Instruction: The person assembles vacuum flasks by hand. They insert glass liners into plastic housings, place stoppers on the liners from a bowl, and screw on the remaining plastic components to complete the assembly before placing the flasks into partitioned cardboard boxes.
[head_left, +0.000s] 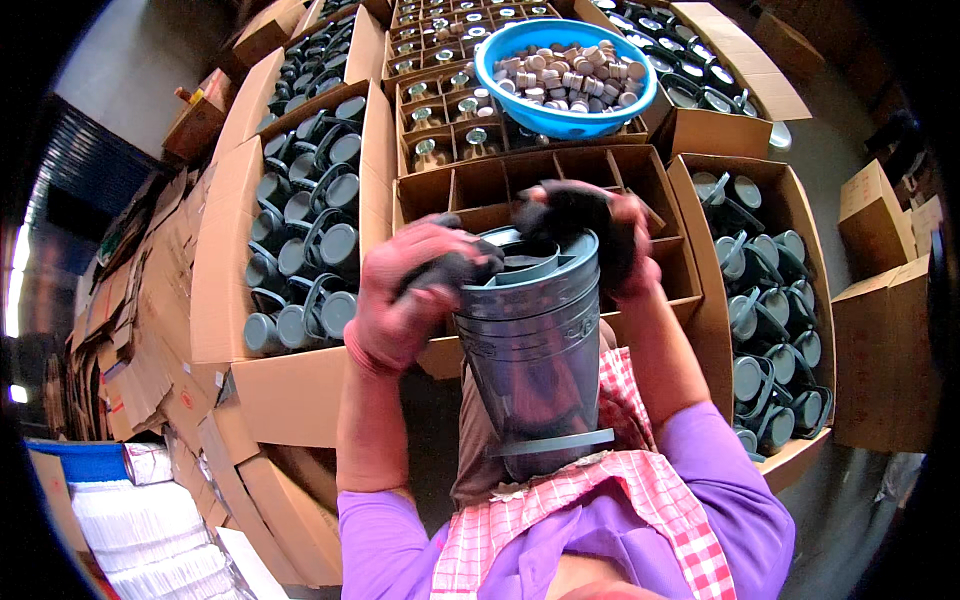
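A tapered dark grey, glossy flask casing (530, 360) stands between my forearms, over my lap, its wide end up. Its pale grey rim has a curved grey band across the opening. My left hand (410, 285), in a pinkish glove with dark fingers, curls over the left side of the rim. On the far right side, my right hand (600, 225) bends over the rim in a similar dark-fingered glove, its fingertips partly hidden. A grey flat ring or handle (555, 442) sticks out near the casing's lower end.
Ahead is a divided carton (470, 190); behind it a carton holds shiny glass flasks (430, 153). A blue basin (565, 122) of small pale stoppers (570, 75) rests on top. Cartons of grey handled parts (310, 230) flank me. Flattened cardboard (140, 340) lies left.
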